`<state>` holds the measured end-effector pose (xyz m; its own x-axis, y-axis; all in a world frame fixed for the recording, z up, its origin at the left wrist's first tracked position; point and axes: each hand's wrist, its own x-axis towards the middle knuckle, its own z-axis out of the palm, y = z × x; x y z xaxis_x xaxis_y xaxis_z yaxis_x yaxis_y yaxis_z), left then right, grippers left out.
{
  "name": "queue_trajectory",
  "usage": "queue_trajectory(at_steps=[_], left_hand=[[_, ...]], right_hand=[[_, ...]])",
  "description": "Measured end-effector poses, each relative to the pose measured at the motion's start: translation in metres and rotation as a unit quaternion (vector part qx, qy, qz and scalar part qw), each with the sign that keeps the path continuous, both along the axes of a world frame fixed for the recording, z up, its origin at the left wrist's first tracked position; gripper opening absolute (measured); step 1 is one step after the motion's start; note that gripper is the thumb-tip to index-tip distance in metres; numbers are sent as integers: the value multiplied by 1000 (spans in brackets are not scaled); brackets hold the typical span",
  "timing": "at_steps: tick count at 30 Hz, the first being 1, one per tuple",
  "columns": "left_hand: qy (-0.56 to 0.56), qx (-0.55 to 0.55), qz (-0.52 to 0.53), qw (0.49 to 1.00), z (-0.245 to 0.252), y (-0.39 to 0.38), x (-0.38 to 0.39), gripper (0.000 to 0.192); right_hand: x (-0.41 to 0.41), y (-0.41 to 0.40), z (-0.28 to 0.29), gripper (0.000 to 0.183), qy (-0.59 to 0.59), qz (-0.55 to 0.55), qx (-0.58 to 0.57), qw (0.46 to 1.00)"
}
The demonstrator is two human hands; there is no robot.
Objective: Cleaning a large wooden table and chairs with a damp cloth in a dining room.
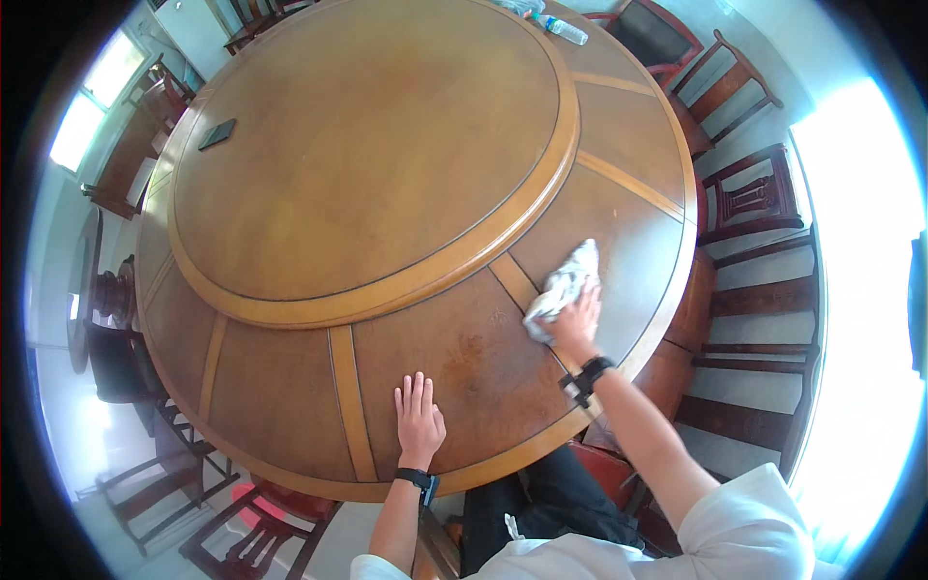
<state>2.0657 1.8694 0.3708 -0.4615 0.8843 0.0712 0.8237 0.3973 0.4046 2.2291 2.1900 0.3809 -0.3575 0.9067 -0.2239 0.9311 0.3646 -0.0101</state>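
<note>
A round wooden table [275, 384] with light inlaid strips fills the middle of the view. On its outer ring, to the right, my right hand [576, 319] presses on a crumpled pale cloth [576, 272] with a faint pattern. The cloth lies partly across one of the strips. My left hand [418, 420] rests flat on the near part of the ring, fingers straight and slightly apart, holding nothing. Between the two hands the wood shows a darker, blotchy patch [471, 355]. Both wrists wear dark straps.
A raised round turntable [362, 167] covers the table's centre, with a dark flat object [217, 135] on its left side. A plastic bottle [562, 29] lies at the far edge beside a pale crumpled item [520, 6]. Wooden chairs [754, 192] surround the table.
</note>
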Motion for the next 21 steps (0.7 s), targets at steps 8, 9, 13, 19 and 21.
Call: queue_trajectory(at_steps=[8,9,13,19,21], left_hand=[[16,-21,-2,1000,-1,0,-1,52],[12,-22,0,1000,0,1,-1,52],[5,-38,4,999,8,-1,-2,50],[2,-22,34,999,19,31,16,54],[22,28,40,999,33,54,24,55]], right_hand=[[71,136,-10,134,2,-120,-58,991],[71,146,-11,134,2,-121,-59,991],[60,197,-13,139,-12,-134,-68,989],[68,322,-24,143,-10,-176,-52,983],[61,352,-22,144,4,-183,-52,982]])
